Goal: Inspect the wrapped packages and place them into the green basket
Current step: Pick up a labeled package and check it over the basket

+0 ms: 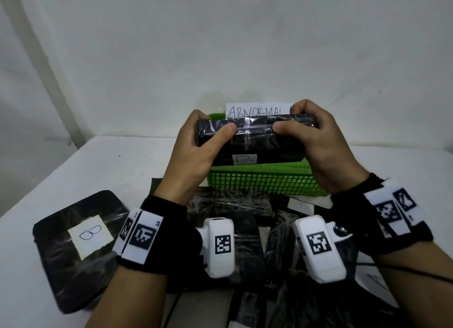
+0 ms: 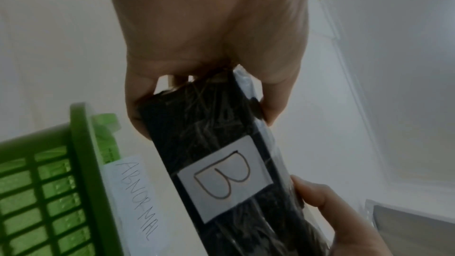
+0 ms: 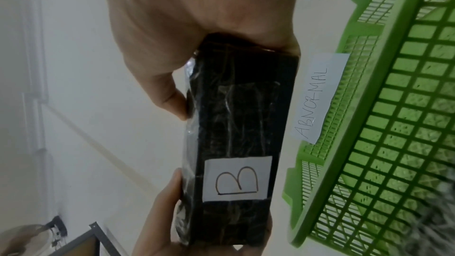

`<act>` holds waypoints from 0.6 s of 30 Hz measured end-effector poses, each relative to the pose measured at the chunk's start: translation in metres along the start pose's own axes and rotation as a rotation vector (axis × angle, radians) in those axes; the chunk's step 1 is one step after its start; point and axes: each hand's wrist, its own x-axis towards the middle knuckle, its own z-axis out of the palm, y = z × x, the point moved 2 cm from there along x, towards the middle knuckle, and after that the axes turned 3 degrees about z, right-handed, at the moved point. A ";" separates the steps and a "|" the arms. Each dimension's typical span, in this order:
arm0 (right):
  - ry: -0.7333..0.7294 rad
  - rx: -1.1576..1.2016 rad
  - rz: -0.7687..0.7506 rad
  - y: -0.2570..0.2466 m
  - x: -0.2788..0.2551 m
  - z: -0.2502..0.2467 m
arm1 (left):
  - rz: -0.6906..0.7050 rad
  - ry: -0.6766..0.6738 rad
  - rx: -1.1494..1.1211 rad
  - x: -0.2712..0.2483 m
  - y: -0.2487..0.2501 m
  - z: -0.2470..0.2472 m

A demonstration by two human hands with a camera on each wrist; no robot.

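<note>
Both hands hold a black, film-wrapped package (image 1: 255,143) with a white label marked "B" (image 1: 244,159) above the green basket (image 1: 264,180). My left hand (image 1: 196,151) grips its left end, thumb on top. My right hand (image 1: 316,141) grips the right end the same way. In the left wrist view the package (image 2: 216,143) runs from the left hand's fingers (image 2: 273,108) down past the B label (image 2: 224,176). The right wrist view shows the package (image 3: 236,124) beside the basket (image 3: 369,143). A paper sign reading "ABNORMAL" (image 1: 255,110) stands at the basket's far rim.
Several more black wrapped packages lie on the white table (image 1: 85,168) in front of the basket; one at the left (image 1: 81,249) bears a label marked "B". A white wall rises close behind the basket. A thin black cable (image 1: 404,271) crosses under my right forearm.
</note>
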 end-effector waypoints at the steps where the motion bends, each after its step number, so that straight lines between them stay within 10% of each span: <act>1: -0.013 -0.023 -0.011 0.000 0.001 0.003 | -0.003 0.020 -0.008 0.000 -0.002 -0.002; 7: -0.010 -0.121 -0.072 0.014 -0.011 -0.013 | -0.159 -0.053 0.015 -0.004 -0.009 0.008; 12: 0.030 -0.319 0.208 0.022 -0.011 -0.023 | -0.173 0.006 -0.095 0.002 -0.009 0.010; 18: -0.016 0.074 0.166 0.018 0.001 -0.038 | -0.244 0.071 -0.334 0.005 -0.004 0.029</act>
